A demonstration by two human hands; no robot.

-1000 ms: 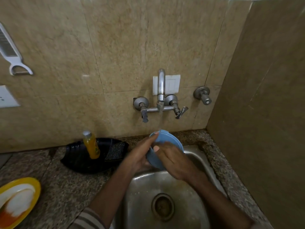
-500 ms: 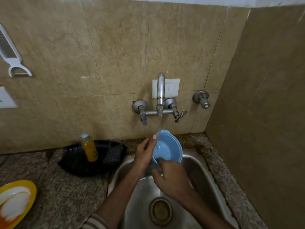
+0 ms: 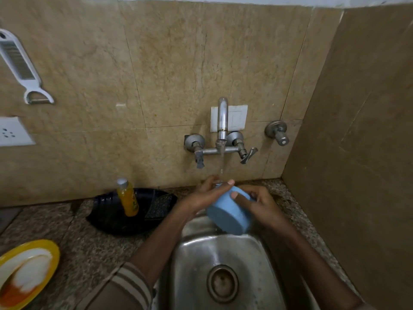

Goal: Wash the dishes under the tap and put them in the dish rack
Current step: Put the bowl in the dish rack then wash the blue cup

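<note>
A light-blue bowl is seen over a dull silver steel sink, set in speckled grey-brown granite countertop. An orange-yellow bottle with a white cap is stood in a black tray. A brown sleeve is banded with pale stripes, and mottled beige tiles are shown behind.

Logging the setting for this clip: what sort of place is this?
Most likely a home kitchen: a steel sink under a wall tap, a granite counter, and a peeler hanging on the tiled wall.
</note>
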